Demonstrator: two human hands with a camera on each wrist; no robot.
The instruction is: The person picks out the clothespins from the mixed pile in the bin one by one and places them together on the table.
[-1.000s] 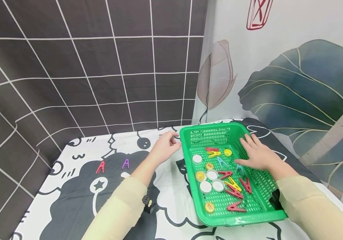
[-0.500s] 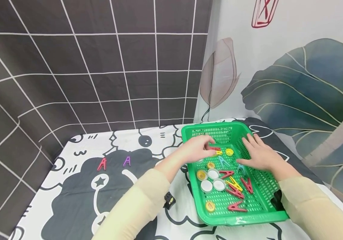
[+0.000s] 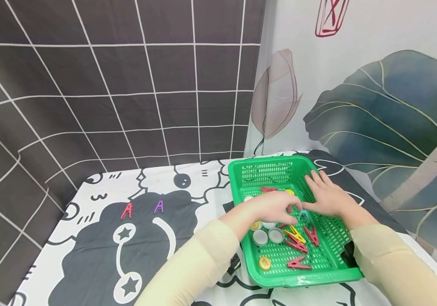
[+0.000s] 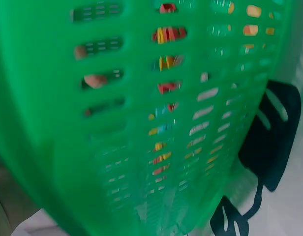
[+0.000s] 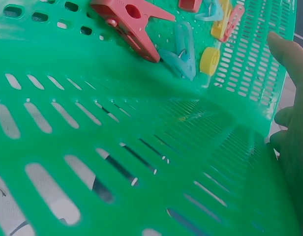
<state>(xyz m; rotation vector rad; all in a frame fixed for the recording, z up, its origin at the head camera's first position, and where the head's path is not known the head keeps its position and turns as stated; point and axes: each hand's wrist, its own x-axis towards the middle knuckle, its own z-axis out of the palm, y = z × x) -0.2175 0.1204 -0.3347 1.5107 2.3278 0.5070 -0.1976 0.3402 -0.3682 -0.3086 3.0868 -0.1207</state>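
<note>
A green plastic basket (image 3: 279, 281) holds several clothespins and round caps. Over its middle reaches my left hand (image 3: 270, 207), fingers bent and thumb apart from them, with nothing visible in its grasp. A blue clothespin (image 3: 305, 216) lies just right of those fingertips. My right hand (image 3: 327, 199) rests on the basket's right rim with straight fingers, its thumb pointing toward the left hand. Red clothespins (image 3: 299, 263) and a yellow one (image 3: 296, 233) lie nearer the front. In the right wrist view, a blue clothespin (image 5: 183, 54) sits beside a yellow cap (image 5: 209, 61).
White caps (image 3: 260, 238) and a yellow cap (image 3: 265, 263) lie at the basket's left side. On the patterned cloth (image 3: 100, 250) to the left are two A-shaped pieces, one red (image 3: 127, 211) and one purple (image 3: 159, 207). A dark gridded curtain (image 3: 126, 85) hangs behind.
My left hand has moved right from outside the basket's left rim, over the rim and across the caps to the middle. The right hand stays on the right rim.
</note>
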